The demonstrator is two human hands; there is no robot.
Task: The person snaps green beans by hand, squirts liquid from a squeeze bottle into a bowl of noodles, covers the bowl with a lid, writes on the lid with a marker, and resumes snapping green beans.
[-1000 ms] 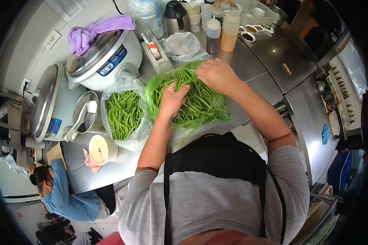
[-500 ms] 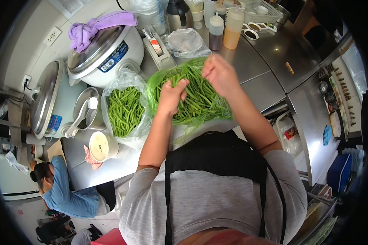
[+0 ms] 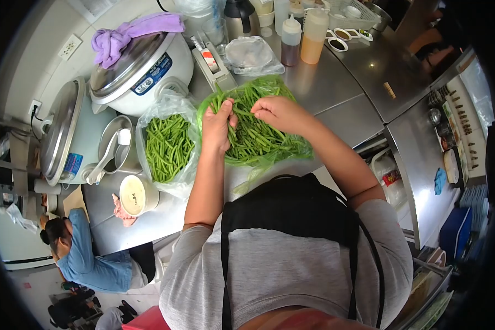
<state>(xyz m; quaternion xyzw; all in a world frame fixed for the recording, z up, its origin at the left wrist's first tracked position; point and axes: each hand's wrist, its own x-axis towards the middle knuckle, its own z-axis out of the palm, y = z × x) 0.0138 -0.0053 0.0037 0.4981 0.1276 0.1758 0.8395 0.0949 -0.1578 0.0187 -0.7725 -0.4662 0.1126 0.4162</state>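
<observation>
My left hand is closed around a few green beans, whose ends stick up past the fingers. It is over the left side of a green plastic bag full of long green beans. Over the middle of that bag, my right hand has its fingertips pinched together; whatever they hold is too small to make out. Just left of the green bag stands a clear plastic bag with shorter pieces of green bean.
A rice cooker with a purple towel stands behind the bags. A tape dispenser and squeeze bottles are at the back. A white tub and metal pot sit left. A person in blue leans there.
My right hand has come down and left, nearer my left hand. The left hand has shifted slightly left, with bean ends now pointing up from it.
</observation>
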